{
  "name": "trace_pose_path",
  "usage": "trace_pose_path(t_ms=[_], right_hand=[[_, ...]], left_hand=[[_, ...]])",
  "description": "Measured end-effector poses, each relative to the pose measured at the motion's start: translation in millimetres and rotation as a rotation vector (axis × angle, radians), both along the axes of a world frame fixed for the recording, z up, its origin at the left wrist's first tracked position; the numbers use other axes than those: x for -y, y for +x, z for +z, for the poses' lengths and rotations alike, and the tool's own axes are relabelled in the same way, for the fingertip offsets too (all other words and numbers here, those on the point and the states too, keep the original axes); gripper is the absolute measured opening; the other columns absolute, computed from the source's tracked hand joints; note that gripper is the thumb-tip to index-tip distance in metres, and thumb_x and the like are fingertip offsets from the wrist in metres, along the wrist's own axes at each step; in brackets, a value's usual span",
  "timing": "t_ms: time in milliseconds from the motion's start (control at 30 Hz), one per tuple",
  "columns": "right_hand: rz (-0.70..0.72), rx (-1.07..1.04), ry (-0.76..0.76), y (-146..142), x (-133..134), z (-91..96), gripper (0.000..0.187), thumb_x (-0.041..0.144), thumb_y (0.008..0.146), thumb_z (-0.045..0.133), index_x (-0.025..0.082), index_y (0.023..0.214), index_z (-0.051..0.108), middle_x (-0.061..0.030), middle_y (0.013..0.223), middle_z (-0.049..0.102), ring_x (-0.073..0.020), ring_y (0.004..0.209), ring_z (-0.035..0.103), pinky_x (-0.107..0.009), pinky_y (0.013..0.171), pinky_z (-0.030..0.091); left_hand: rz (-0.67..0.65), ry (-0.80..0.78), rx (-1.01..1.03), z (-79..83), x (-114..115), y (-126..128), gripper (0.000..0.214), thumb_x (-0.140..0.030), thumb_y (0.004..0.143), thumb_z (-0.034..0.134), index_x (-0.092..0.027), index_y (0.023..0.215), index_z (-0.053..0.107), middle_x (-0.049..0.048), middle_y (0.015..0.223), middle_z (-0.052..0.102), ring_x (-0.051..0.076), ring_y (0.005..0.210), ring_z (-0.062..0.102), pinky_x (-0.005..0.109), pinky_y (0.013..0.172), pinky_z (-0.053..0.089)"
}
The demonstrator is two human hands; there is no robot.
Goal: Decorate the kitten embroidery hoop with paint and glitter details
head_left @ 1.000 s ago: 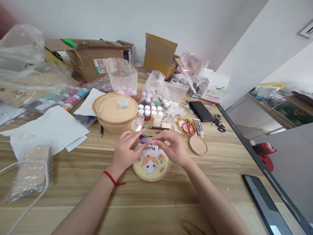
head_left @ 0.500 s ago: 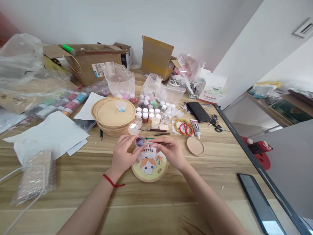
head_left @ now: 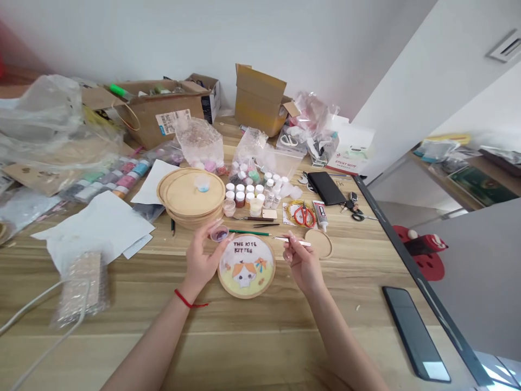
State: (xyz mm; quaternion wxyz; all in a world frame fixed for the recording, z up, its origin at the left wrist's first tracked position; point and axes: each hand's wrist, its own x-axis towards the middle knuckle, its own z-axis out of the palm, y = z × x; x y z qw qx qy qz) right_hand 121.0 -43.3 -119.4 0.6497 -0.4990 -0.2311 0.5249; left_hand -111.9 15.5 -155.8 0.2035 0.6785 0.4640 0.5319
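My left hand (head_left: 202, 254) is closed around a small clear cup (head_left: 220, 233) with dark purple stuff inside. Between thumb and fingers of my right hand (head_left: 303, 263) is a slim pale tool (head_left: 304, 244), its thin tip pointing left; its exact kind is unclear. Between the hands lies a round wooden-rimmed picture (head_left: 246, 294) with a white and orange kitten, a small orange figure and the words "THE KITE KITTEN". A green pencil (head_left: 250, 232) lies just behind it. To the right, beside my right hand, is a shallow round wooden tray (head_left: 321, 243).
Stacked round wooden trays (head_left: 179, 190) stand behind my left hand. Several white-lidded jars (head_left: 240, 196), black tweezers (head_left: 266, 225), red-handled pliers (head_left: 302, 215) and a glue tube (head_left: 321, 214) lie behind the picture. A phone (head_left: 413, 331) rests at right; white paper (head_left: 97, 222) at left.
The kitten picture's lettering is now uncovered. My right hand has moved right, away from the cup, with the slim tool. My left hand still holds the cup, slightly farther left.
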Motion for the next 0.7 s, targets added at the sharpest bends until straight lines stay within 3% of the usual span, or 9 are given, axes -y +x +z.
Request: trace_pose_path(t_ms=[100, 333, 700], right_hand=[[-0.023, -0.031, -0.001, 5, -2, -0.4, 0.032, 0.044, 0.066, 0.081, 0.017, 0.083, 0.076, -0.0002, 0.065, 0.062, -0.0067, 0.047, 0.041, -0.022, 0.043, 0.033], [-0.014, -0.054, 0.0, 6, -8, 0.3, 0.032, 0.044, 0.064, 0.082, 0.018, 0.081, 0.075, 0.0011, 0.063, 0.06, -0.0065, 0.046, 0.041, -0.022, 0.043, 0.032], [-0.032, -0.067, -0.008, 5, -5, -13.1, 0.03, 0.039, 0.065, 0.084, 0.017, 0.083, 0.077, 0.001, 0.062, 0.063, -0.0051, 0.047, 0.041, -0.02, 0.044, 0.034]], left_hand=[[0.003, 0.037, 0.002, -2.1, 0, -4, 0.037, -0.031, 0.09, 0.06, -0.018, 0.124, 0.053, 0.0127, 0.119, 0.066, 0.02, 0.103, 0.068, 0.039, 0.092, 0.055], [-0.008, 0.097, -0.117, 6.0, -2, -14, 0.026, -0.025, 0.094, 0.053, -0.021, 0.119, 0.061, 0.0067, 0.105, 0.072, 0.018, 0.097, 0.068, 0.038, 0.09, 0.055], [0.045, -0.014, -0.102, 9.3, 3, -17, 0.033, -0.042, 0.09, 0.061, -0.019, 0.114, 0.064, 0.0077, 0.103, 0.073, 0.018, 0.087, 0.07, 0.033, 0.082, 0.057]])
